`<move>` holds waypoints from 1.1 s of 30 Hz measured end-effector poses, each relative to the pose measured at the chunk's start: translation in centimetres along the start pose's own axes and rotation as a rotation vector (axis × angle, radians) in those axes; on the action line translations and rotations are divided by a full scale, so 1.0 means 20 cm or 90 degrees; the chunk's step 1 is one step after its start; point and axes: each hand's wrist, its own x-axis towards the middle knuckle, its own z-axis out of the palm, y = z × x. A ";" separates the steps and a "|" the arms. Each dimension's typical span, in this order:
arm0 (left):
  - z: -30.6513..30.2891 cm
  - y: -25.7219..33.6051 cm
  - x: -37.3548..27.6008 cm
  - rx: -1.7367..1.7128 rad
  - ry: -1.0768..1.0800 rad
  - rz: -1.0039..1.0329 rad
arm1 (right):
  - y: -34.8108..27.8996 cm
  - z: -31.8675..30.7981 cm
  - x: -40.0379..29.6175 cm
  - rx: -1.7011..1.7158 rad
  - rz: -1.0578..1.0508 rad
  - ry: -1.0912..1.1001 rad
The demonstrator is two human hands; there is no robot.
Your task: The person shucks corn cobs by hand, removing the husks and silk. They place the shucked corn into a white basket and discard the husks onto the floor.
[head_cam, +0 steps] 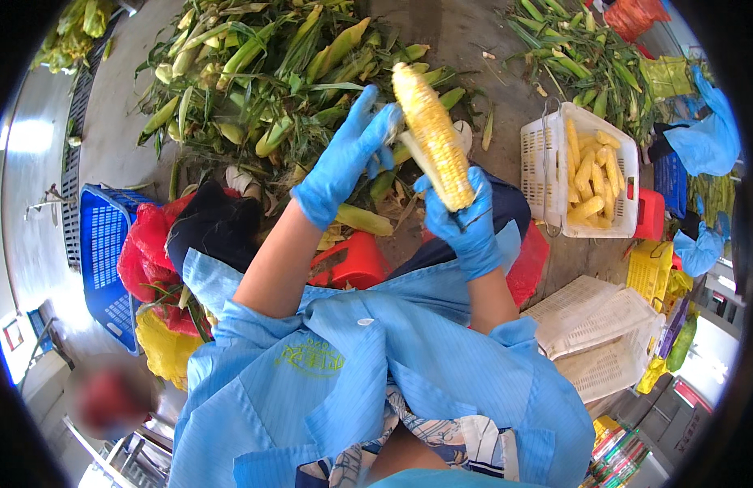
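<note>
A peeled ear of corn (434, 131) stands tilted in front of me, its yellow kernels bare along most of its length. My right hand (465, 226), in a blue glove, grips its lower end. A pale strip of husk (426, 166) hangs along the ear's left side. My left hand (352, 158), also gloved in blue, is beside the ear's middle with its fingers apart. Whitish strands or wet residue show at its fingertips; whether they touch the ear is unclear. Beyond my hands lies a large heap of unpeeled corn and green husks (278, 85).
At right, a white plastic crate (544, 171) holds several peeled ears (596, 177). Nearer are stacked white crates (584, 317). A blue crate (108, 256) and red mesh sacking (147, 250) lie at left. A red plastic stool (358, 262) is between my legs. Blue-sleeved people work at far right.
</note>
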 end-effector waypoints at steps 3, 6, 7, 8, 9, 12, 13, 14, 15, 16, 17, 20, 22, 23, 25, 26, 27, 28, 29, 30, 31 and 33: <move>0.06 -0.05 0.08 -0.038 -0.002 0.129 | 0.06 0.07 -0.02 -0.259 0.004 0.022; 0.06 -0.03 0.03 0.013 -0.051 0.150 | 0.02 0.20 0.03 -0.371 -0.144 0.090; 0.08 -0.06 0.02 0.023 -0.066 0.157 | 0.00 0.24 0.04 -0.328 -0.152 0.084; 0.12 -0.10 0.00 0.101 -0.059 0.206 | -0.01 0.25 0.05 -0.285 -0.159 0.077; 0.14 -0.13 0.00 0.183 -0.054 0.261 | -0.01 0.24 0.06 -0.328 -0.166 0.107; 0.15 -0.15 -0.03 0.370 -0.001 0.385 | -0.01 0.16 0.09 -0.319 -0.177 0.177; 0.16 -0.14 -0.05 0.439 0.017 0.428 | -0.01 0.14 0.10 -0.264 -0.208 0.139; 0.18 -0.13 -0.09 0.546 0.039 0.417 | -0.01 0.12 0.12 -0.210 -0.239 0.102; 0.18 -0.16 -0.10 0.575 0.049 0.416 | -0.01 0.12 0.14 -0.155 -0.270 0.062; 0.16 -0.22 -0.10 0.605 0.059 0.414 | -0.02 0.11 0.15 -0.172 -0.295 0.063; 0.14 -0.27 -0.11 0.635 0.069 0.411 | -0.03 0.10 0.15 -0.162 -0.304 0.068; 0.09 -0.34 -0.16 0.705 -0.068 0.401 | -0.09 0.06 0.15 -0.145 -0.332 0.088; 0.02 -0.41 -0.21 0.783 -0.163 0.320 | -0.19 0.04 0.16 -0.007 -0.398 0.070; -0.05 -0.49 -0.25 0.826 -0.201 0.261 | -0.26 0.07 0.16 0.075 -0.434 0.069; -0.15 -0.53 -0.23 0.795 -0.171 0.237 | -0.37 0.10 0.13 -0.017 -0.454 0.066; -0.18 -0.54 -0.20 0.716 -0.105 0.272 | -0.40 0.11 0.12 -0.056 -0.434 0.031; -0.19 -0.54 -0.16 0.631 -0.040 0.302 | -0.42 0.12 0.11 -0.097 -0.411 0.002; -0.16 -0.45 -0.13 0.416 -0.054 0.215 | -0.40 0.13 0.10 -0.092 -0.359 -0.041; -0.10 -0.32 -0.10 0.199 -0.063 0.128 | -0.37 0.14 0.10 -0.119 -0.347 -0.028; -0.03 -0.21 -0.08 0.084 -0.079 0.144 | -0.32 0.15 0.11 -0.142 -0.334 -0.023; 0.04 -0.14 -0.07 -0.031 -0.099 0.161 | -0.28 0.17 0.14 -0.166 -0.324 -0.018; 0.16 -0.13 -0.04 -0.034 -0.234 0.201 | -0.17 0.16 0.24 -0.188 -0.381 0.015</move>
